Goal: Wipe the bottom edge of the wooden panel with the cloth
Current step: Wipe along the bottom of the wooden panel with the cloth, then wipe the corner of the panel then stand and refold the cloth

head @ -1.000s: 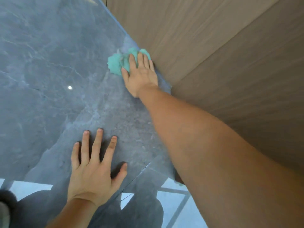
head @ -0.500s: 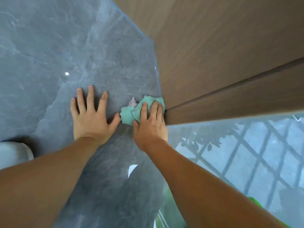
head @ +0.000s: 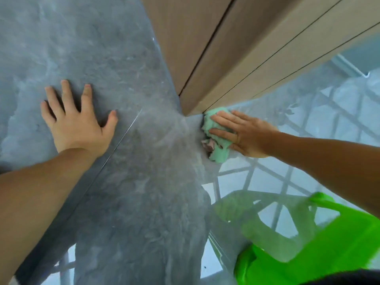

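A crumpled teal cloth point(head: 216, 138) lies on the glossy grey floor, pressed right at the bottom corner of the brown wooden panel point(head: 236, 58). My right hand point(head: 244, 132) rests flat on the cloth with fingers stretched toward the panel's lower edge. My left hand point(head: 76, 118) is spread flat on the floor well to the left, fingers apart, holding nothing. Thin dark grooves run along the panel.
The grey stone floor point(head: 133, 182) is shiny and reflects a window grid on the right. A bright green plastic object point(head: 312, 243) sits at the lower right, close under my right arm. A thin tile joint point(head: 115, 145) crosses the floor beside my left hand.
The view has swung right around the panel's corner. My right hand and the cloth slid along the panel's base to that corner, then onto its other side. My left hand now lies farther away.
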The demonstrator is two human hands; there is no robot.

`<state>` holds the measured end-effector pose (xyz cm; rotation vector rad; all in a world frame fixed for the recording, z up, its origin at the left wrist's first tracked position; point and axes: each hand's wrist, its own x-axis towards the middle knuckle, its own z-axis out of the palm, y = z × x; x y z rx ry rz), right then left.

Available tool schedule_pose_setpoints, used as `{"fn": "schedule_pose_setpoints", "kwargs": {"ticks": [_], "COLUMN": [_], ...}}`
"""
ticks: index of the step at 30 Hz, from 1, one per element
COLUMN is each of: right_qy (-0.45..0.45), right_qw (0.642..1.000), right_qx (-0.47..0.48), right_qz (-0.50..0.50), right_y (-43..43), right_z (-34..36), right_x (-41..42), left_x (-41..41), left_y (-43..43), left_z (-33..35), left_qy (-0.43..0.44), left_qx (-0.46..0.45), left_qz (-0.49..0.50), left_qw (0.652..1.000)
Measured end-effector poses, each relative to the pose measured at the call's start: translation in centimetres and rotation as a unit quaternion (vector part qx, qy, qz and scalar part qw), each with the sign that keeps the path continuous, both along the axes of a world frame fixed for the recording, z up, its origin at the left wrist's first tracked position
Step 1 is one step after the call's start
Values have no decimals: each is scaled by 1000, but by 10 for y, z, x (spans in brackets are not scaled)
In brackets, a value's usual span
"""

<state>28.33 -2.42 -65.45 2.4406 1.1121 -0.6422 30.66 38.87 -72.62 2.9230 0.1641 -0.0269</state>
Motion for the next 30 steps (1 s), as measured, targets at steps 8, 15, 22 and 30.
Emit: {"fn": "schedule_pose_setpoints", "kwargs": {"ticks": [8,15,22,30], "right_qy": [-54,151,115,-15], "right_qw": [835,837,717,542], "right_qx": [59,116,334,322], "right_qz": [-545,-513,-600,-776], "right_y": [-20,98,90,-21], "right_z": [3,143,416,533], "right_x": [-11,2,-131,-378], "left_x": [0,-55,-141,-315], "left_y": [-11,-135,-195,-324], "left_z": [15,179,468,586], "left_qy": [88,403,426,568], "left_qx": [29,-291,-525,-477], "left_qz": [13,22,187,87], "left_qw": [996,867,712,665]}}
